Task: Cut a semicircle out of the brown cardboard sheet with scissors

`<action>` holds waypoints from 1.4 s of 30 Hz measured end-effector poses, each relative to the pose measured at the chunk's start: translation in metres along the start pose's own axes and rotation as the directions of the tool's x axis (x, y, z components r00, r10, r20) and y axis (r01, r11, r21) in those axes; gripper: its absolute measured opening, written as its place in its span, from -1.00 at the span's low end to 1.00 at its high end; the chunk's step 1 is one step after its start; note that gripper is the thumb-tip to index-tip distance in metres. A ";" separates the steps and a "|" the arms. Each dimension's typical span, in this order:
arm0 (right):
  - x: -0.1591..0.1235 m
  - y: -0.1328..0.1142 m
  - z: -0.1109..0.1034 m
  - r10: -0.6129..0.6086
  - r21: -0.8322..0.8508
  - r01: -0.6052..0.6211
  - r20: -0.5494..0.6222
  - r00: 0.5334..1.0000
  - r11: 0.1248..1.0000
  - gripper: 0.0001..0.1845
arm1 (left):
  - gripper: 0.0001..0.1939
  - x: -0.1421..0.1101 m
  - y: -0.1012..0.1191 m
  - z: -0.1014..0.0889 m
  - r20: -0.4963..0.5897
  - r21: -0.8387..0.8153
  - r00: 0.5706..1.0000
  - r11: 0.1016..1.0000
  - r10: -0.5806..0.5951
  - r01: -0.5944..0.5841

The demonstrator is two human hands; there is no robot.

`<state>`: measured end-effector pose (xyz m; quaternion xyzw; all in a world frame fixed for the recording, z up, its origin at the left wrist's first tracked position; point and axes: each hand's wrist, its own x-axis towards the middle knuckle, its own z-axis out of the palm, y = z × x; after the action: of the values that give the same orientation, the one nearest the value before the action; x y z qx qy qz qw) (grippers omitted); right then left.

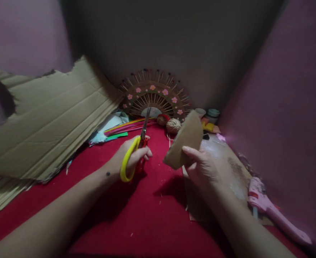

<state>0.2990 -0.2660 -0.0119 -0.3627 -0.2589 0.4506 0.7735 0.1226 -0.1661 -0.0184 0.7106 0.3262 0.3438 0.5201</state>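
Note:
In my left hand [132, 156] is a pair of scissors [131, 159], with one yellow and one red handle. Their blades point up and away from me, and look close together. My fingers wrap round the handles. A piece of cardboard [188, 139] with a curved edge is pinched in my right hand [198, 163], thumb on the near face and the other fingers mostly behind it. The cardboard is tilted upright above the table, apart from the scissor blades.
Large cardboard sheets [53, 107] lean at the left. At the back stand a decorated fan [152, 91] and balls of twine [173, 126], beside coloured sticks [131, 127]. A pink glue gun [271, 208] lies right, by a stained board [228, 161], on the red tablecloth [147, 222].

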 end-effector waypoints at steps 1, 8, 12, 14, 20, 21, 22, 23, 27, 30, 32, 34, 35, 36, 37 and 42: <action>0.002 -0.003 0.000 -0.045 0.010 0.045 -0.025 0.999 0.999 -0.56 | -0.65 -0.004 0.000 0.001 0.043 0.104 0.999 0.994 0.029 -0.033; 0.010 -0.008 -0.006 -0.059 0.035 0.066 -0.160 0.985 0.997 -0.68 | -0.69 -0.021 0.007 0.012 0.339 0.504 0.936 0.824 0.088 -0.260; 0.013 -0.006 -0.008 -0.073 0.059 0.080 -0.113 0.991 0.995 -0.63 | -0.66 -0.020 0.012 0.014 0.332 0.754 0.941 0.580 0.070 -0.309; 0.013 -0.006 -0.008 -0.089 0.051 0.094 -0.083 0.993 0.994 -0.58 | -0.68 -0.020 0.013 0.016 0.321 0.820 0.946 0.488 0.045 -0.301; 0.011 -0.001 -0.007 -0.094 -0.002 0.094 -0.046 0.995 0.996 -0.56 | -0.77 -0.024 0.018 0.018 0.297 0.897 0.955 0.343 0.000 -0.279; 0.010 -0.001 -0.007 -0.089 -0.006 0.089 -0.046 0.995 0.996 -0.56 | -0.77 -0.025 0.019 0.018 0.299 0.901 0.954 0.329 -0.004 -0.282; 0.010 0.000 -0.007 -0.086 -0.008 0.085 -0.048 0.995 0.996 -0.57 | -0.77 -0.025 0.020 0.018 0.303 0.906 0.953 0.312 -0.004 -0.286; 0.010 0.000 -0.007 -0.082 -0.008 0.082 -0.050 0.995 0.997 -0.57 | -0.76 -0.026 0.021 0.017 0.308 0.910 0.951 0.292 -0.003 -0.294; 0.009 0.000 -0.007 -0.065 -0.015 0.064 -0.054 0.996 0.998 -0.56 | -0.73 -0.025 0.022 0.016 0.321 0.920 0.947 0.236 0.009 -0.314; 0.009 0.001 -0.008 -0.052 -0.042 0.050 -0.061 0.997 0.998 -0.55 | -0.73 -0.024 0.021 0.015 0.328 0.925 0.945 0.202 0.004 -0.322; 0.009 0.001 -0.009 -0.041 -0.043 0.038 -0.066 0.997 0.998 -0.55 | -0.75 -0.024 0.020 0.014 0.337 0.925 0.941 0.177 0.020 -0.335; 0.009 0.002 -0.009 -0.036 -0.034 0.033 -0.071 0.997 0.999 -0.55 | -0.78 -0.024 0.020 0.014 0.353 0.921 0.935 0.159 0.042 -0.355; 0.009 0.002 -0.009 -0.036 -0.032 0.034 -0.076 0.996 0.999 -0.55 | -0.79 -0.024 0.019 0.013 0.359 0.920 0.932 0.149 0.051 -0.363; 0.009 0.002 -0.009 -0.037 -0.030 0.034 -0.082 0.996 0.999 -0.55 | -0.80 -0.024 0.019 0.013 0.363 0.920 0.930 0.139 0.055 -0.367; 0.009 0.001 -0.009 -0.036 -0.026 0.034 -0.088 0.995 0.999 -0.55 | -0.81 -0.024 0.018 0.013 0.362 0.921 0.931 0.135 0.053 -0.366; 0.009 0.003 -0.007 -0.062 -0.007 0.062 -0.078 0.995 0.998 -0.50 | -0.76 -0.021 0.010 0.011 0.271 0.916 0.959 0.285 0.082 -0.283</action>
<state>0.3070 -0.2594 -0.0182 -0.3735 -0.2406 0.4112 0.7959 0.1216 -0.1918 -0.0144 0.9384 0.3357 0.0813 -0.0142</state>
